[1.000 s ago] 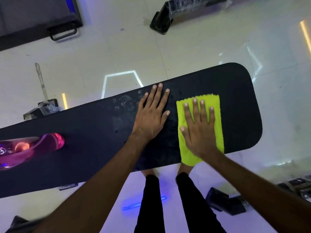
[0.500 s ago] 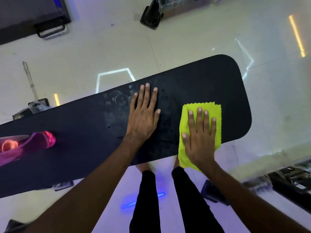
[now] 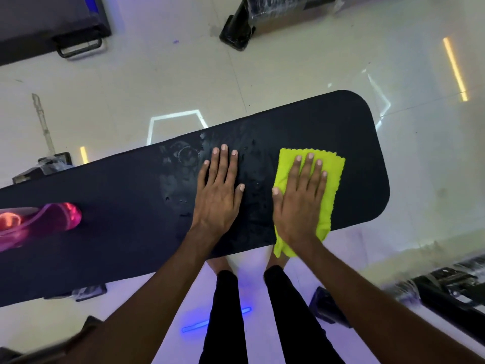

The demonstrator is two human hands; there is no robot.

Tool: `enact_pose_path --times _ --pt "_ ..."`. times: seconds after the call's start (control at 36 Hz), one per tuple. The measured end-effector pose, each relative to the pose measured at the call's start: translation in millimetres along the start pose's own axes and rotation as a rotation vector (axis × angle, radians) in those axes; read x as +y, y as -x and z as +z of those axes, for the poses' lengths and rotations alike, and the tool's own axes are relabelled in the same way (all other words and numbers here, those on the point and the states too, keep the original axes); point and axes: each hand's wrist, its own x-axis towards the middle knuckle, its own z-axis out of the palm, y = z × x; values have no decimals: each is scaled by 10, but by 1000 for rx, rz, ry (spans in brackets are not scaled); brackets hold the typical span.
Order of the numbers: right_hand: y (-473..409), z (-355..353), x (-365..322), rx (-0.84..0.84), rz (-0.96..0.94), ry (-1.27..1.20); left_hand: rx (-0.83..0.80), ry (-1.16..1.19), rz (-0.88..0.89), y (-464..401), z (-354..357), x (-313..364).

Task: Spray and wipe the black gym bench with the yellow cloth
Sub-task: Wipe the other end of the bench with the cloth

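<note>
Since half a second earlier, right hand [image 3: 299, 198], flat and spread, had pushed yellow cloth [image 3: 329, 179] toward twelve o'clock across black gym bench [image 3: 118, 219]. Left hand [image 3: 219, 193] lay flat, fingers together. Spraying done; droplets at nine o'clock of the cloth awaited wiping.

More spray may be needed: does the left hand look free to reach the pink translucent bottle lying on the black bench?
Probably yes: the left hand lies flat and empty, with bare bench between it and the bottle.
</note>
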Motion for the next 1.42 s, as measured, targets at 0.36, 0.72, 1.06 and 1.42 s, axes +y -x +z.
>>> enact_pose_path --times 0.36,0.72,1.06,1.42 --pt "-868 -51 -391 -83 -544 8 -21 -74 -128 608 -84 -871" --pt "-7 23 -705 -116 -451 -9 39 -99 -151 659 18 -871" --pt "-883 -102 -580 -91 -626 25 52 -63 -112 677 42 -950" --pt "-472 62 -769 -92 -570 63 51 -59 -108 681 47 -957"
